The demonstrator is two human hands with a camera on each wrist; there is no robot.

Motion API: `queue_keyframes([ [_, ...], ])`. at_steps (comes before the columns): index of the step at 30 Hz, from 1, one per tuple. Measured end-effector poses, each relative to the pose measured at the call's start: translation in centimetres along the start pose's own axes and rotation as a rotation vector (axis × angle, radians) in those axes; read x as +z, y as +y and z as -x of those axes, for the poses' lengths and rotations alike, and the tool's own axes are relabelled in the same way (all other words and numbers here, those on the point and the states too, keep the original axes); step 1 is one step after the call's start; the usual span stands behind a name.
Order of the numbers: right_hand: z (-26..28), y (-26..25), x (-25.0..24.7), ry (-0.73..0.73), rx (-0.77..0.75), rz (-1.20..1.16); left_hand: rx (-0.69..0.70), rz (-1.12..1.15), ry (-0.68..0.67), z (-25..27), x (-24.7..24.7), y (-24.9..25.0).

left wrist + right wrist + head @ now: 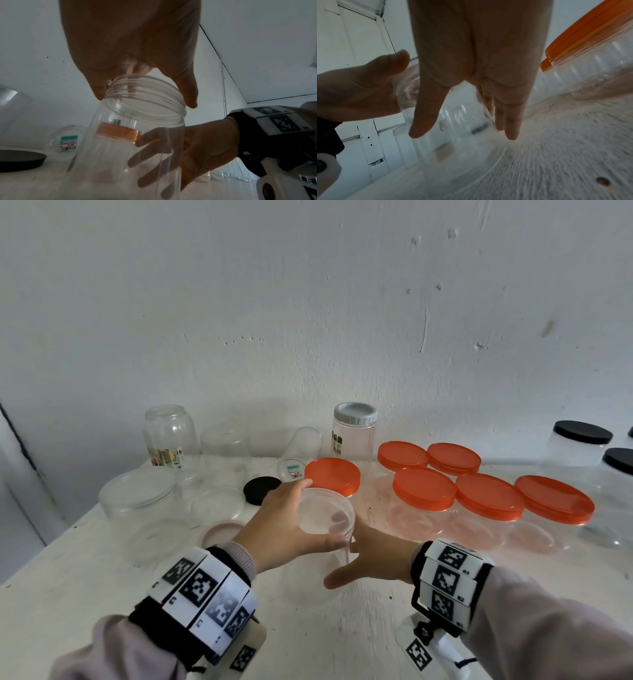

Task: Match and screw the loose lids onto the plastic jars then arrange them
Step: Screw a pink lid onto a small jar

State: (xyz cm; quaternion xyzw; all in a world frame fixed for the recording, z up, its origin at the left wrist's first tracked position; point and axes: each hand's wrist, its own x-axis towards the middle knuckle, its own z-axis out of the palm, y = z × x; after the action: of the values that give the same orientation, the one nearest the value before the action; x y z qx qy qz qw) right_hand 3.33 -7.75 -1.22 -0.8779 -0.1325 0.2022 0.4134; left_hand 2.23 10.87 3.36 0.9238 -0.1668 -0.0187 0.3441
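Item: clear, round, wide-mouthed plastic jar [325,546], lidless, threaded neck bare; stands upright on the white tabletop [359,645] at front centre, between the two hands. Walls see-through, nothing inside it that can be made out.

Hold: left hand [284,525] curled over the threaded rim from above, thumb and fingers clasping the neck. Right hand [373,559] lies against the jar's side lower down, fingers straight and spread, thumb out, steadying and not wrapped round.

Step, as judged: a bare jar is being picked out and positioned; no lid is on it yet. Next move calls for a lid of matching diameter, set level on the threads, then turned while one hand steadies the body.

Candidates nearby: flat black round lid [262,489] just behind the left hand; pale pinkish round lid [219,534] lying flat to its left. Which fits cannot be told.

Surroundings: six clear jars with orange screw lids [424,493], already closed, grouped to the right; black-lidded frosted jars [582,440] at far right; grey-lidded tall jar [354,433] at the wall; several uncapped clear jars [168,436] at rear left.
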Motion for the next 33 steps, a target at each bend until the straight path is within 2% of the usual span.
queue_keyframes([
  [15, 0.1, 0.2, 0.1, -0.004, 0.0, 0.035, 0.014, 0.058, 0.055, 0.9, 0.9, -0.8],
  [19, 0.5, -0.2, -0.3, -0.031, 0.057, 0.084, 0.01, 0.077, 0.024, 0.8, 0.7, -0.8],
  [22, 1.4, -1.3, -2.1, -0.052, 0.089, 0.11, -0.026, 0.138, -0.003, 1.0, 0.5, -1.6],
  [25, 2.2, -3.7, -4.0, -0.039, 0.036, 0.125, -0.071, 0.288, -0.047, 1.2, 0.4, -3.4],
  [29, 2.0, -7.4, -4.4, -0.048, -0.042, 0.33, -0.086, 0.406, -0.131, 1.4, 0.9, -5.0],
  [33, 0.7, -10.3, -3.6, -0.151, -0.023, 0.591, -0.046, 0.452, -0.17, 1.0, 1.7, -5.4],
])
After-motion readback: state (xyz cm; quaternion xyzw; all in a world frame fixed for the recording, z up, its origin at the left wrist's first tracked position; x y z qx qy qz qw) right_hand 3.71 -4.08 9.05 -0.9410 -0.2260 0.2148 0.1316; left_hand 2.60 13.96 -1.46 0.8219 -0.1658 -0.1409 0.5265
